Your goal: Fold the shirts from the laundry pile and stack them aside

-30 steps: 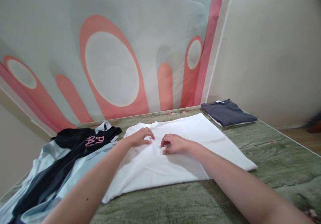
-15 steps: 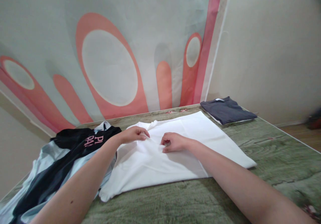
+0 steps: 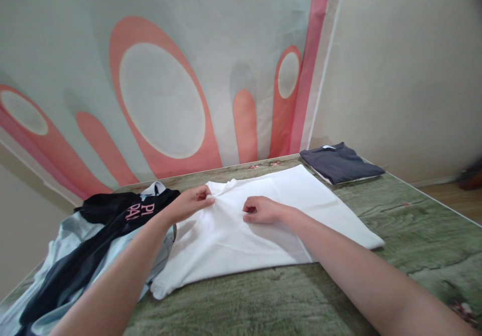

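Note:
A white shirt [image 3: 286, 210] lies spread flat on the green patterned surface [image 3: 414, 235]. My left hand [image 3: 190, 201] pinches the shirt's fabric near its far left edge, fingers closed on a fold. My right hand [image 3: 261, 210] rests on the middle of the shirt with its fingers curled, gripping a small bunch of cloth. Both forearms reach in from the bottom of the view.
A heap of clothes, a black shirt with pink letters [image 3: 124, 213] on pale blue cloth [image 3: 56, 255], lies at the left. A folded dark grey shirt [image 3: 341, 161] sits at the far right corner. A pink-and-grey patterned wall hanging [image 3: 161, 95] stands behind.
My left hand has slid left and away along the shirt, pulling its edge outward. The right hand has stayed almost in place on the cloth.

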A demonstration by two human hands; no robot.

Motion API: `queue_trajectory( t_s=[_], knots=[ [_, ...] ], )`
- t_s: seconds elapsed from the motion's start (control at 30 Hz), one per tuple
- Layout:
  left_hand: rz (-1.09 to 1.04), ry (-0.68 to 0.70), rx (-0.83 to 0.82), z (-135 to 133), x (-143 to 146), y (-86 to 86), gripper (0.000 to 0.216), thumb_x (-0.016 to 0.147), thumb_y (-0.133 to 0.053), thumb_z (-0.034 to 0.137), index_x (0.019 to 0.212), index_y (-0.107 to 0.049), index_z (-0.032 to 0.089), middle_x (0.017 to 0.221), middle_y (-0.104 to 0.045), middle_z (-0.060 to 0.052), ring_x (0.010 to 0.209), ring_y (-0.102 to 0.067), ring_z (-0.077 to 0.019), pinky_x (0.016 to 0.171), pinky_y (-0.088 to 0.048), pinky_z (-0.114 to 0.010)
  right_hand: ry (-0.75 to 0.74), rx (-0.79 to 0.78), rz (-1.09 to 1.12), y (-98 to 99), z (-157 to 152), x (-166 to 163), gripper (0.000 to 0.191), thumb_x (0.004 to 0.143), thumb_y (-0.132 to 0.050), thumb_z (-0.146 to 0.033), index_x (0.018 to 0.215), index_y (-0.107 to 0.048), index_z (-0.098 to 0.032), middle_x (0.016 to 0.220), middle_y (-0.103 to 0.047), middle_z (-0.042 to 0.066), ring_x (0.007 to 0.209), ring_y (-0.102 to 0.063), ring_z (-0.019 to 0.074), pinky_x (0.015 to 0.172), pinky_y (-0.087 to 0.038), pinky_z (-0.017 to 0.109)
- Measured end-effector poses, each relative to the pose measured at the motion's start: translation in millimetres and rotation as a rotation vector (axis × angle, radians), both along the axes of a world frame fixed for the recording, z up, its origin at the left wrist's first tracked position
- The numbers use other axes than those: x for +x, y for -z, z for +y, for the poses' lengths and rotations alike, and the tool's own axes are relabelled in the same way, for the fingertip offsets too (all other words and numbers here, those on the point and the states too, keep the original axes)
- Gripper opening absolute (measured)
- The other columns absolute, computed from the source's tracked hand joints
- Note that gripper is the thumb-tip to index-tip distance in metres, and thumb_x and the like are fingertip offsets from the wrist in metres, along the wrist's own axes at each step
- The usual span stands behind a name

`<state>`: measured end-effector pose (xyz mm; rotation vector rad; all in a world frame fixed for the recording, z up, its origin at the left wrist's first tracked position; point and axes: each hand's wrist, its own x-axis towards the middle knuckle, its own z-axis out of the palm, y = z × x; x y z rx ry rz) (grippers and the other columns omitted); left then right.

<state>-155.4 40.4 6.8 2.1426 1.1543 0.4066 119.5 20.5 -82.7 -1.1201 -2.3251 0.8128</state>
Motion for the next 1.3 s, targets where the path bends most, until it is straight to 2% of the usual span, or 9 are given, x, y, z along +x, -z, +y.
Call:
queue_trajectory(
  t_s=[0.17,0.27,0.37,0.53,0.73,0.9,1.0,1.13,1.3],
  knots=[
    [0.036,-0.014,0.196,-14.3,9.8,5.1,0.02,0.087,-0.052,0.038,0.096,-0.054,0.02,0.075,-0.05,0.003,0.068,-0.048,-0.0134,0.064,-0.038,-0.023,0.053,-0.013,0.018,6.7,0.0,-2.6,0.018,0.071,-0.068,-0.027,0.087,-0.065,-0.018,0.079,-0.063,0.0,0.067,-0.053,0.0126,0.06,-0.038,0.023],
    [0.099,-0.042,0.288,-20.0,14.9,5.4,0.025,0.087,-0.052,0.033,0.109,-0.054,0.022,0.078,-0.054,0.003,0.068,-0.051,-0.0136,0.065,-0.039,-0.024,0.065,-0.021,0.031,7.7,-0.5,-3.8,0.028,0.071,-0.067,-0.025,0.097,-0.064,-0.018,0.08,-0.063,-0.001,0.067,-0.053,0.0119,0.059,-0.038,0.022],
    [0.143,-0.085,0.367,-25.7,16.4,6.2,0.029,0.086,-0.053,0.03,0.115,-0.053,0.024,0.082,-0.058,0.002,0.069,-0.054,-0.0137,0.069,-0.042,-0.025,0.052,-0.021,0.032,6.4,-0.8,-3.9,0.021,0.071,-0.065,-0.024,0.091,-0.066,-0.018,0.079,-0.063,-0.001,0.066,-0.053,0.0116,0.06,-0.037,0.022],
    [0.152,-0.131,0.474,-42.4,12.2,15.3,0.024,0.089,-0.05,0.03,0.112,-0.055,0.024,0.083,-0.06,0.002,0.071,-0.059,-0.0142,0.071,-0.044,-0.025,0.065,-0.026,0.038,5.8,-0.5,-4.3,0.011,0.07,-0.061,-0.019,0.08,-0.066,-0.017,0.075,-0.06,-0.001,0.064,-0.051,0.0109,0.058,-0.035,0.022],
    [0.124,-0.134,0.526,-66.3,4.9,24.8,0.015,0.092,-0.05,0.031,0.099,-0.059,0.022,0.083,-0.064,0.0,0.075,-0.061,-0.016,0.072,-0.045,-0.027,0.037,-0.02,0.066,6.9,0.3,-4.7,0.016,0.069,-0.058,-0.013,0.081,-0.066,-0.017,0.078,-0.059,-0.002,0.068,-0.051,0.0108,0.063,-0.038,0.021],
    [0.096,-0.153,0.522,-68.6,7.2,23.0,0.013,0.091,-0.052,0.029,0.098,-0.06,0.022,0.082,-0.064,0.001,0.075,-0.06,-0.0147,0.072,-0.045,-0.026,-0.037,-0.002,0.077,-0.9,-3.1,-5.0,0.024,0.066,-0.06,-0.011,0.088,-0.068,-0.017,0.082,-0.06,0.0,0.079,-0.053,0.0145,0.07,-0.04,0.023],
    [0.09,-0.14,0.543,-64.2,12.3,21.7,0.013,0.092,-0.051,0.028,0.1,-0.059,0.021,0.081,-0.062,0.001,0.074,-0.058,-0.014,0.071,-0.044,-0.025,-0.106,0.021,0.068,-6.6,-6.6,-5.8,0.03,0.067,-0.067,-0.017,0.097,-0.066,-0.016,0.089,-0.061,0.003,0.084,-0.053,0.0171,0.073,-0.041,0.026],
    [0.094,-0.129,0.569,-59.0,20.1,20.8,0.016,0.093,-0.049,0.028,0.102,-0.059,0.021,0.083,-0.062,0.0,0.072,-0.057,-0.0139,0.071,-0.045,-0.025,-0.111,0.076,0.055,-6.3,-9.3,-9.5,0.051,0.066,-0.077,-0.04,0.108,-0.062,-0.016,0.095,-0.062,0.005,0.085,-0.052,0.0189,0.073,-0.04,0.028],
    [0.109,-0.149,0.593,-59.5,22.7,19.9,0.02,0.093,-0.048,0.031,0.107,-0.058,0.021,0.086,-0.062,0.0,0.072,-0.058,-0.0138,0.072,-0.047,-0.026,-0.039,0.275,-0.049,5.0,-7.8,-15.7,0.025,0.073,-0.071,-0.039,0.072,-0.059,-0.018,0.069,-0.055,0.0,0.073,-0.047,0.016,0.068,-0.035,0.027]
  ],
)
